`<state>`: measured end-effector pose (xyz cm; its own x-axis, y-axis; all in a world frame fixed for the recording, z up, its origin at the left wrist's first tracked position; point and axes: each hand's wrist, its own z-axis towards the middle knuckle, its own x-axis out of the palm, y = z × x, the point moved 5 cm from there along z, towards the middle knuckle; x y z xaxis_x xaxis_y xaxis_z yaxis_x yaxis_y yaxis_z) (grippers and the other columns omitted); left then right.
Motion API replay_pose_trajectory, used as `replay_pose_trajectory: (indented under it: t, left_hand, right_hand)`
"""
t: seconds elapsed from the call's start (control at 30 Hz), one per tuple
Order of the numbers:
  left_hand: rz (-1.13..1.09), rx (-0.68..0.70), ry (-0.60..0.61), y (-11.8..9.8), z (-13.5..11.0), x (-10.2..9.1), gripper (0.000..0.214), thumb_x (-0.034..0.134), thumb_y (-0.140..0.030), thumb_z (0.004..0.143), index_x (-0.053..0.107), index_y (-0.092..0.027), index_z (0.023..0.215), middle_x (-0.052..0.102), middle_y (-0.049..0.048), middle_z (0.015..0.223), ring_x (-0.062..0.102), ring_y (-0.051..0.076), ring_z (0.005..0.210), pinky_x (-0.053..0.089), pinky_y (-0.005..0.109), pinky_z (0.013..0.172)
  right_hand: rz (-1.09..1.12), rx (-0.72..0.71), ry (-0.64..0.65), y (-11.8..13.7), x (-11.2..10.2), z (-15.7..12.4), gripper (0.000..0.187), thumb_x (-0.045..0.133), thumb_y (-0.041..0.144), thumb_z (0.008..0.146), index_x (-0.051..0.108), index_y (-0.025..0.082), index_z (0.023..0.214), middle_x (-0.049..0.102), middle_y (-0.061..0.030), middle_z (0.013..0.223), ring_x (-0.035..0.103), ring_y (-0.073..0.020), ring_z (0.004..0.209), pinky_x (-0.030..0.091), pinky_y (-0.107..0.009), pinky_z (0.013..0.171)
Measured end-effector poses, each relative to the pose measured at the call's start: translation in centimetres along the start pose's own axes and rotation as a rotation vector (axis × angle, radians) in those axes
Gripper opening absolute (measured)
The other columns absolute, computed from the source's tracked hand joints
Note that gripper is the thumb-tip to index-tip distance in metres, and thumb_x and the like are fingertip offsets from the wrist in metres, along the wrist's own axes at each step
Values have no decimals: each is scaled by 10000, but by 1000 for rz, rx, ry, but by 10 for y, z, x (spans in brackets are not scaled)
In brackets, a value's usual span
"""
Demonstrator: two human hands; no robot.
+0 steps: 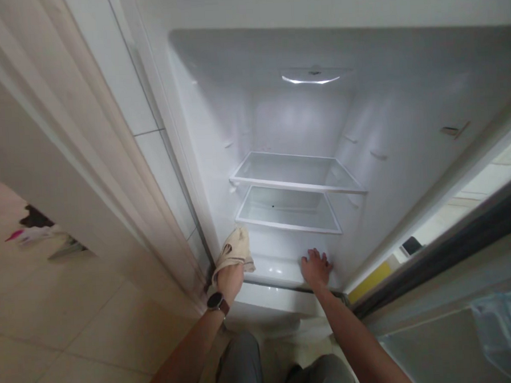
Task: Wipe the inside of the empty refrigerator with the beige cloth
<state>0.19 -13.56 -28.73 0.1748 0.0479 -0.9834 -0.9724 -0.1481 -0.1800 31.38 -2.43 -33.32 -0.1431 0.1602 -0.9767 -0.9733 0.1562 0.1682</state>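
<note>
An open white fridge [209,131] stands in front of me, lit from inside. At its lower left edge my left hand [231,281] holds a beige cloth [236,251], which covers most of the fingers and touches the side wall. My right hand [316,268] rests on the fridge's bottom at the right, fingers spread, with nothing in it. Above the hands are two glass shelves with white rims: an upper shelf [297,169] and a lower shelf [286,208].
A lamp [310,77] glows in the fridge's upper part. To the right is the open fridge door [438,330] with a clear door bin [508,321]. A door frame [87,166] rises close on the left. Beyond it, several items [43,232] lie on the tiled floor [74,321].
</note>
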Motion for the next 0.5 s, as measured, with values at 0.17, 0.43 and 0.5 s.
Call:
replay_pose_trajectory:
  t: [0.17,0.43,0.5]
  left_hand:
    - [-39,-43,-2,-9,13,16,334,447,-163,990,772,-111,1049,777,222,999,763,343,1011,595,449,931]
    - [-193,134,-57,-45,56,33,530,492,-182,991,532,-160,1519,568,166,1535,469,325,1480,351,523,1241]
    - [-173,217,-58,-63,60,40,534,502,-178,976,547,-177,1508,501,133,1601,340,337,1556,237,593,1283]
  right_hand:
    - [3,18,24,1,-3,-1,517,399,382,988,593,231,1442,465,-88,1619,342,-363,1481,323,-574,1141]
    - [12,9,6,2,-4,-2,497,414,373,989,595,231,1430,475,-89,1609,341,-369,1478,318,-581,1142]
    - [13,17,21,2,-4,-1,495,416,374,990,594,231,1430,469,-92,1614,337,-367,1483,314,-581,1145]
